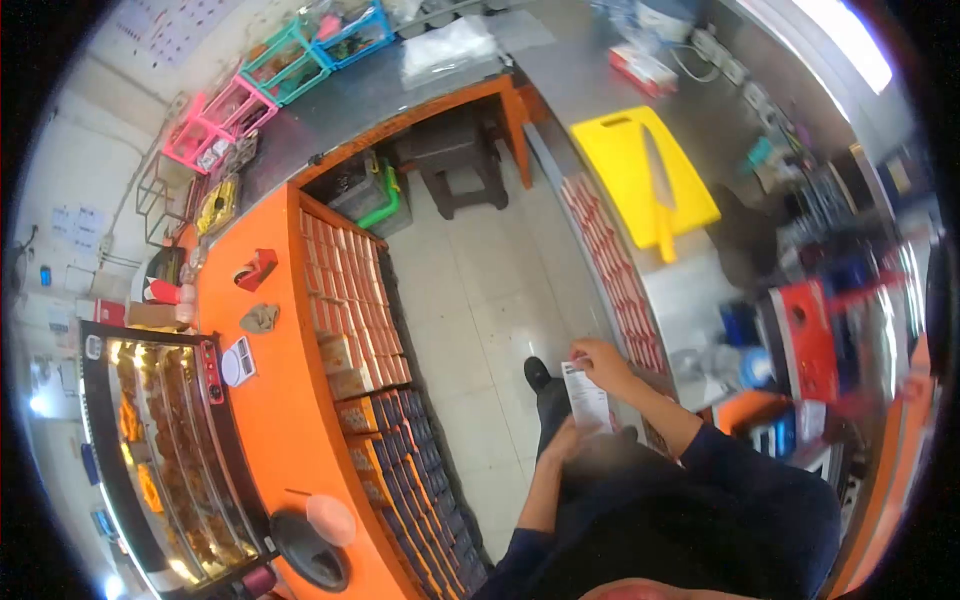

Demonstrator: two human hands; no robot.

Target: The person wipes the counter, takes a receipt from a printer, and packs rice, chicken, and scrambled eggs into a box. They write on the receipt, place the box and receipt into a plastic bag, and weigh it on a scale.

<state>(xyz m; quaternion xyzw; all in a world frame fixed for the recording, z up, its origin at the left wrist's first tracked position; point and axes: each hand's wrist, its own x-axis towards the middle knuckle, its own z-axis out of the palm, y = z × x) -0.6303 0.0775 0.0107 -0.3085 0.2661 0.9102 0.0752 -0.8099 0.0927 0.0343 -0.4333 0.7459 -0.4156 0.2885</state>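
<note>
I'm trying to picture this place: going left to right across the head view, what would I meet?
Lit display case → stacked dark-and-orange boxes → black shoe → paper slip in the right hand → knife → red box-like item.

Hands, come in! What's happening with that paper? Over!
Right hand pinching paper at top. Left hand by its lower end, grip unclear. Printed side showing. Nothing blocking; knife lies apart on board.
</note>
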